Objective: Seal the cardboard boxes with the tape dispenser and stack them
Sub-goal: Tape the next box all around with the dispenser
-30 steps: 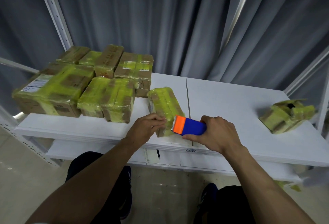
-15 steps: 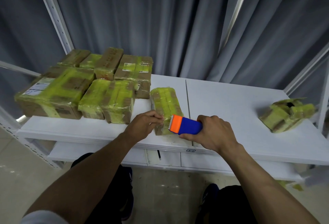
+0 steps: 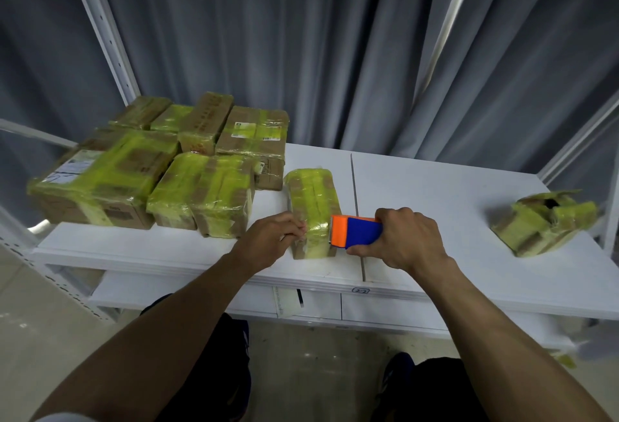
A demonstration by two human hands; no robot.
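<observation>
On white table (image 3: 435,193), taped boxes (image 3: 201,193)

Dim, cool-toned wide-angle view under soft, even light.
The white table (image 3: 435,193) is the brightest area, and tape on the boxes (image 3: 201,187) shows mild glare. Straight posts (image 3: 100,26) bow near the edges, and the lower right corner is blurred.

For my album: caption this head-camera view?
Right hand holds a tape dispenser against a small box, left hand pinching its edge.

Cardboard box (image 3: 313,212) is wrapped in glossy, wrinkled yellow-green tape. Dispenser (image 3: 355,231) is seen as smooth matt plastic; table (image 3: 435,193) as smooth white; curtain (image 3: 335,53) as grey cloth.
</observation>
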